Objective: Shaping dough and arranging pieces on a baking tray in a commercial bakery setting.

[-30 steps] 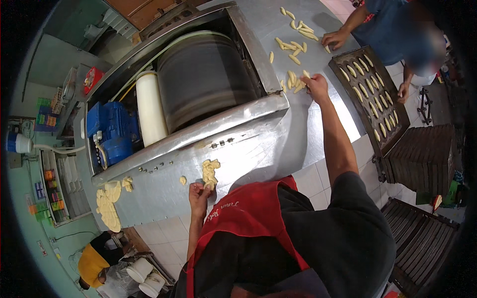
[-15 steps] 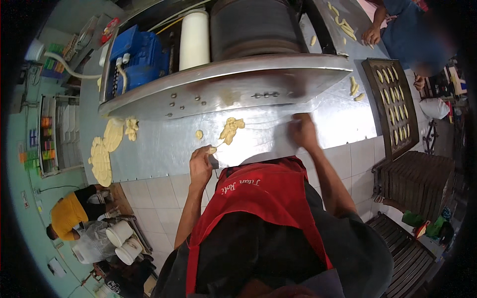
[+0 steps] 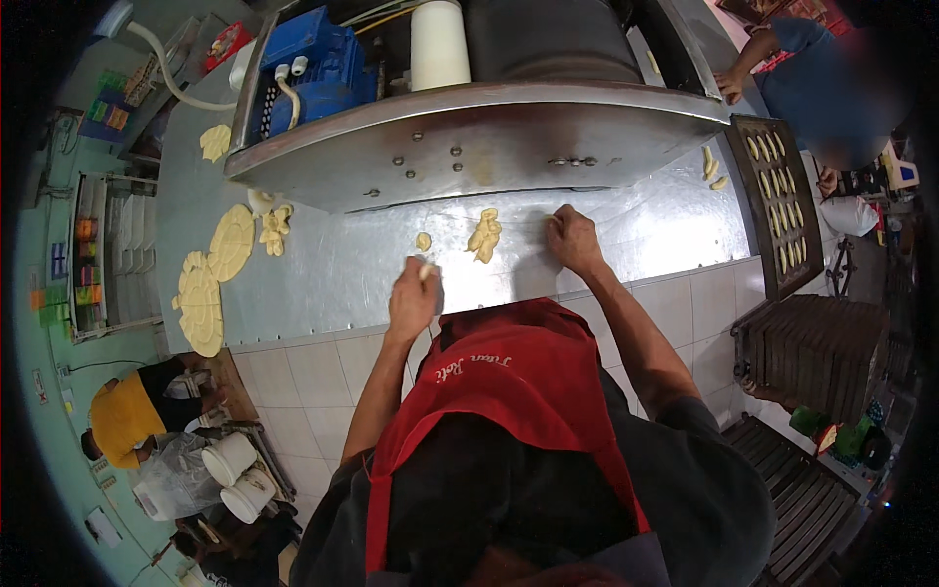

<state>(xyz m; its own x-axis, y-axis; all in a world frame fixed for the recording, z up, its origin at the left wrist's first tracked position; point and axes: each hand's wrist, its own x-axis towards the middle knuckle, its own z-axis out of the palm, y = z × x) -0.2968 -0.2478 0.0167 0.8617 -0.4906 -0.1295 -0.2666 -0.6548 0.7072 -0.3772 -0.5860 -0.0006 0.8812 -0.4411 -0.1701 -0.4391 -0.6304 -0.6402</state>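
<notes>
My left hand [image 3: 412, 293] pinches a small pale dough piece [image 3: 427, 273] above the near part of the steel table [image 3: 342, 298]. Just beyond it are a small dough blob [image 3: 423, 241] and a larger irregular lump [image 3: 484, 234]. My right hand [image 3: 574, 242] rests on the steel to the lump's right, fingers curled; what they hold, if anything, is hidden. Flattened dough sheets [image 3: 200, 306] and a crumpled piece [image 3: 275, 231] lie to the left. A few finger-shaped pieces [image 3: 712, 166] lie at the table's right, beside a dark tray [image 3: 746, 205] with rows of similar pieces.
A steel machine [image 3: 509, 137] with blue motor [image 3: 328, 73] and roller [image 3: 440, 44] stands on the table. A co-worker [image 3: 812, 98] is at upper right, another in yellow [image 3: 137, 411] at lower left. Stacked dark trays [image 3: 812, 347] and white buckets [image 3: 230, 460] stand on either side.
My view has swung rightward relative to one second ago. My right hand has left the finger-shaped pieces for the near table; my left hand, still pinching dough, has moved clear of the lump.
</notes>
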